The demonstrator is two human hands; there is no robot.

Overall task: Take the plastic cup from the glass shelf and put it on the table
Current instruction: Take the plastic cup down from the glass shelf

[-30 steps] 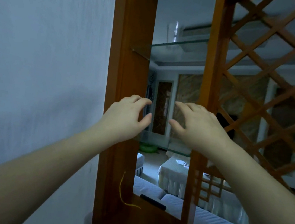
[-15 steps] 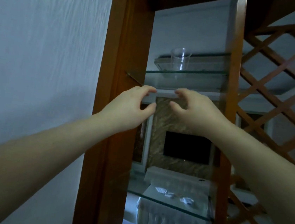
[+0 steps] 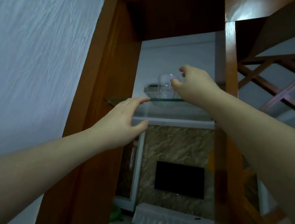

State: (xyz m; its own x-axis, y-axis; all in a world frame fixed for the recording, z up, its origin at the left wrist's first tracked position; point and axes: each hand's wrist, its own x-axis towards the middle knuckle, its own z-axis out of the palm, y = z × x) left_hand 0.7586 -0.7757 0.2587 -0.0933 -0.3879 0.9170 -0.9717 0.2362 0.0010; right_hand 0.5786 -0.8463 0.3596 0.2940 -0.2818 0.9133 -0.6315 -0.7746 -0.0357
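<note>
Head view: right hand (image 3: 195, 84) cups plastic cup (image 3: 165, 87) on glass shelf (image 3: 164, 100).

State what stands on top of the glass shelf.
A clear plastic cup stands upright on the glass shelf. The right hand covers its right side; whether the fingers touch it is unclear.

Clear plastic cup (image 3: 165, 86) stood upright on glass shelf (image 3: 166, 100), right hand (image 3: 192, 83) curled at its rim, left hand (image 3: 123, 122) spread below the shelf edge, wooden frame (image 3: 103, 106) alongside.
</note>
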